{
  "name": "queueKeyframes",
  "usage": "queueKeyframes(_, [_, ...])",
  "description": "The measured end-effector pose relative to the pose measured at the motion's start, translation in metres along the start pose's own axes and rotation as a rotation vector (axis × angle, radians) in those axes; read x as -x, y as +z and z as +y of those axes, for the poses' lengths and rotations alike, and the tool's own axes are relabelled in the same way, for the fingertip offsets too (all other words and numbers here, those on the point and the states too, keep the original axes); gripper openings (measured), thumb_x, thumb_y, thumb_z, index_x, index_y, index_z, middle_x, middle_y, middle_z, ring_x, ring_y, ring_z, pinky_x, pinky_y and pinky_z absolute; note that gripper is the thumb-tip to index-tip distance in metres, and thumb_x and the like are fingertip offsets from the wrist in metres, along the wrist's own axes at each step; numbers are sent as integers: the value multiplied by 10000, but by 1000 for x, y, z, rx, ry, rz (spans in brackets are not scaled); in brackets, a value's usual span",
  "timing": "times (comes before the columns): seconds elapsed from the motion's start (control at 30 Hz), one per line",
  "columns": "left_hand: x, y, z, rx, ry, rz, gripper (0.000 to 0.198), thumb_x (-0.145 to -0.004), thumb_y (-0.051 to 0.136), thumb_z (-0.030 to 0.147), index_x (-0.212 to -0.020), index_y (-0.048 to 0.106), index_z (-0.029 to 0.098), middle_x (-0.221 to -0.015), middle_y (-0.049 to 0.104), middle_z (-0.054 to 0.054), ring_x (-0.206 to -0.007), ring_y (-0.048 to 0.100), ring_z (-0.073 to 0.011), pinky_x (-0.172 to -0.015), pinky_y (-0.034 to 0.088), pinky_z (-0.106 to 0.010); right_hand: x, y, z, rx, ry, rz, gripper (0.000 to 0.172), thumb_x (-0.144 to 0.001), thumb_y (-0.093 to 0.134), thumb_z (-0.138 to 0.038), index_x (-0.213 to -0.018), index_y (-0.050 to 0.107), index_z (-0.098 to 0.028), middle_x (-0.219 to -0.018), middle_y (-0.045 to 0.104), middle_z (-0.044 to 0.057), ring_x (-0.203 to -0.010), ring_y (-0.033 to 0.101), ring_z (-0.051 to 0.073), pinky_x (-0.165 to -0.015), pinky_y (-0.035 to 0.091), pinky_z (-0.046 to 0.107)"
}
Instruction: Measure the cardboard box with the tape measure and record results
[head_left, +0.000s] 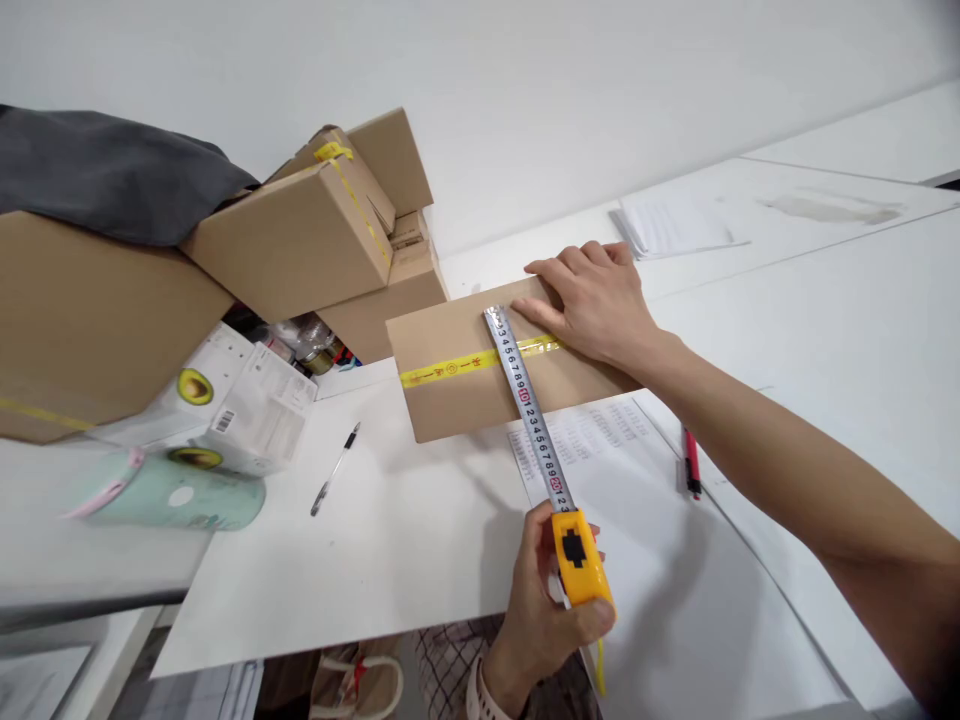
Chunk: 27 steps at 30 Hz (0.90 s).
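A yellow tape measure (581, 565) sits in my left hand (529, 615), with fingers and thumb closed around its case. Its metal blade (523, 395) runs out away from me and lies across the top of a flat cardboard box (450, 405), the blade's end near the box's far edge. Yellow printed tape (450, 370) crosses the box lengthwise, passing under the blade. My right hand (592, 300) grips the box from the right, its fingers curled over the far edge and its thumb on top beside the blade's tip. The box's right end is partly hidden by that hand.
Cardboard boxes (300, 240) are stacked at the back left, under a dark cloth (112, 175). A mint-green bottle (180, 490), a white carton (262, 410) and a pen (335, 468) lie left. Printed sheets (600, 435) and a red pen (691, 462) are right.
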<state>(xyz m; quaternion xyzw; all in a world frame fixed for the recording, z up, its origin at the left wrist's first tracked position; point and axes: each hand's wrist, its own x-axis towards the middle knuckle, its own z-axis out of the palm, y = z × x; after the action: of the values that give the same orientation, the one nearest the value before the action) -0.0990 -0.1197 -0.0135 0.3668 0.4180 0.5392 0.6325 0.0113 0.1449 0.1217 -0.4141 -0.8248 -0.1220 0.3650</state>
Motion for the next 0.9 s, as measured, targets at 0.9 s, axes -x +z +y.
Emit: queueKeyframes(0.9, [3, -5, 4, -587, -38, -165, 866, -518, 861, 204, -1317, 532, 258, -950, 582, 5, -701, 500, -127, -577, 473, -219, 104, -109, -5, -1056, 488, 148, 283, -888, 734, -378, -1171, 736, -368, -748, 711, -9, -599, 611, 178, -510, 495, 334])
